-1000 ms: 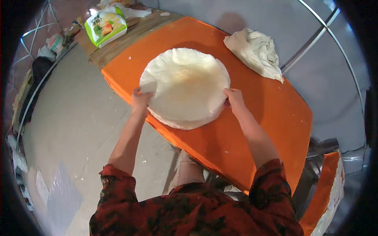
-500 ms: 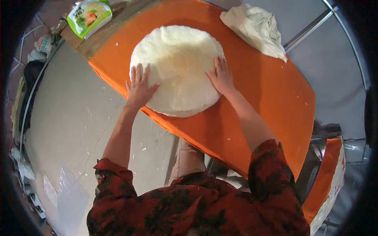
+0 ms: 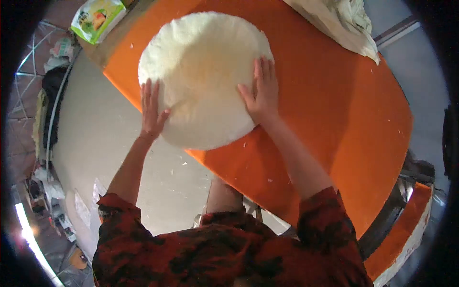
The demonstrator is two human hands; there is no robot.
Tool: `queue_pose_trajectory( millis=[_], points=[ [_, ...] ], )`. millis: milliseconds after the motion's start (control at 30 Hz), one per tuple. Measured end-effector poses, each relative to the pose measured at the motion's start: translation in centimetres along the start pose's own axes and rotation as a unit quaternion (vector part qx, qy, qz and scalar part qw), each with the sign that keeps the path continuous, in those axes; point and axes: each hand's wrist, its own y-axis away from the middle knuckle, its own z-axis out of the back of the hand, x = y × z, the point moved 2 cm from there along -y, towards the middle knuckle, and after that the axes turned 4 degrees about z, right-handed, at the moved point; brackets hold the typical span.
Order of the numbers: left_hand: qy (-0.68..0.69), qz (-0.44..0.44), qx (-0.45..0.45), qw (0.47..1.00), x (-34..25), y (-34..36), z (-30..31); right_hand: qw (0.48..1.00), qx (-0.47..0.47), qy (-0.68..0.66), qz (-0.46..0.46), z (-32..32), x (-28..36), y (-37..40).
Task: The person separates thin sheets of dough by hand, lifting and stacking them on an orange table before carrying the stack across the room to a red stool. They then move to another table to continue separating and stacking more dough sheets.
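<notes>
A large round white padded disc (image 3: 205,81) lies on the orange surface (image 3: 325,110), its lower left part reaching past the surface's edge. My left hand (image 3: 152,112) rests on the disc's left rim with its fingers extended and the thumb apart. On the right rim lies my right hand (image 3: 262,93), palm down, thumb spread from the fingers. Both hands are open and touch the disc from above. The undersides of the palms are hidden.
A crumpled cream cloth (image 3: 344,24) is at the top right. A green and white packet (image 3: 98,20) sits at the top left. An orange-topped block (image 3: 401,229) stands at the lower right. White scraps dot the grey floor (image 3: 105,115).
The disc and both hands appear slightly further left, and the disc looks larger. The view has shifted, with the cloth now partly cut off at the top.
</notes>
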Motion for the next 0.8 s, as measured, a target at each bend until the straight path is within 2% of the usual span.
queue_pose_trajectory(
  millis=[33,133,267,367,467,500,600,667,767,800],
  points=[
    [-0.004,-0.011,-0.001,1.000,0.1,-0.2,-0.2,1.000,0.007,-0.003,-0.013,0.1,0.1,0.0],
    [-0.022,0.039,0.024,0.999,-0.5,-0.2,-0.2,0.999,0.032,-0.020,-0.039,0.8,0.6,-0.2],
    [-0.052,0.063,0.070,0.994,-0.1,-0.3,0.3,0.997,0.048,-0.021,-0.049,1.3,0.9,-1.0],
    [-0.068,0.086,0.118,0.987,-1.0,-0.8,1.1,0.985,0.136,0.009,-0.103,2.2,1.5,-1.7],
    [-0.197,0.175,0.313,0.913,-3.1,-3.1,5.3,0.932,0.317,0.069,-0.165,5.5,3.0,-4.8],
    [-0.204,0.167,0.267,0.927,-3.7,-4.4,6.6,0.949,0.279,0.098,-0.113,6.1,2.8,-6.6],
    [-0.135,0.022,0.127,0.982,-4.5,-12.1,9.0,0.967,0.204,0.152,0.018,6.3,3.9,-10.1],
    [-0.155,0.024,0.116,0.981,-2.4,-16.8,7.1,0.966,0.177,0.162,0.094,4.3,4.9,-17.5],
    [-0.089,0.157,0.232,0.956,3.2,-17.9,0.5,0.947,0.300,0.115,-0.007,-4.3,-3.8,-17.7],
    [-0.072,0.156,0.217,0.961,4.2,-17.9,-0.5,0.949,0.304,0.045,-0.064,-4.9,-4.1,-17.4]
  ],
)
